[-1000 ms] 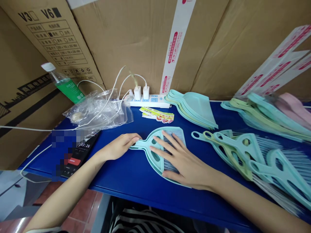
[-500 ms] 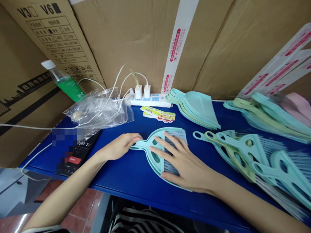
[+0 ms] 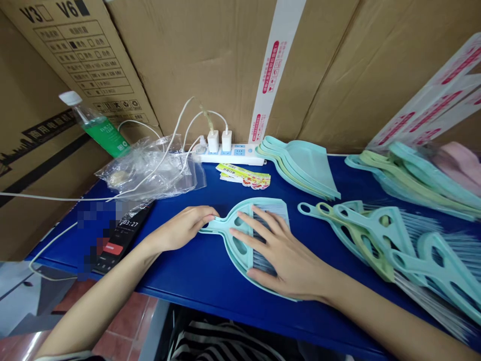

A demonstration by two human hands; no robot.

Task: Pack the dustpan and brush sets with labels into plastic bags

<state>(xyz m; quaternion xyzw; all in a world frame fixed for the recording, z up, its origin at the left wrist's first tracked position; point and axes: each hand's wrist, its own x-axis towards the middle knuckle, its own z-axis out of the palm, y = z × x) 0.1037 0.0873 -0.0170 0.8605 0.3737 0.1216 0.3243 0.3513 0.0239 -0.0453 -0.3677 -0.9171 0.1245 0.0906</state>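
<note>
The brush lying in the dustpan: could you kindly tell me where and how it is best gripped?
Probably by its narrow handle, pinched from the left, where the left hand is: the handle points that way, while the wide bristle end lies under the spread right hand.

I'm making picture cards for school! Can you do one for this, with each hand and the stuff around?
Left hand: pinching at the handle end of a light turquoise plastic hand brush
Right hand: spread over its blue-grey bristles
Under the brush: matching turquoise plastic dustpan
Behind: stack of turquoise and pale green plastic dustpans
Right side: turquoise and green plastic brushes
Left side: black phone, crumpled clear plastic bag
Surface: dark blue tabletop
</note>
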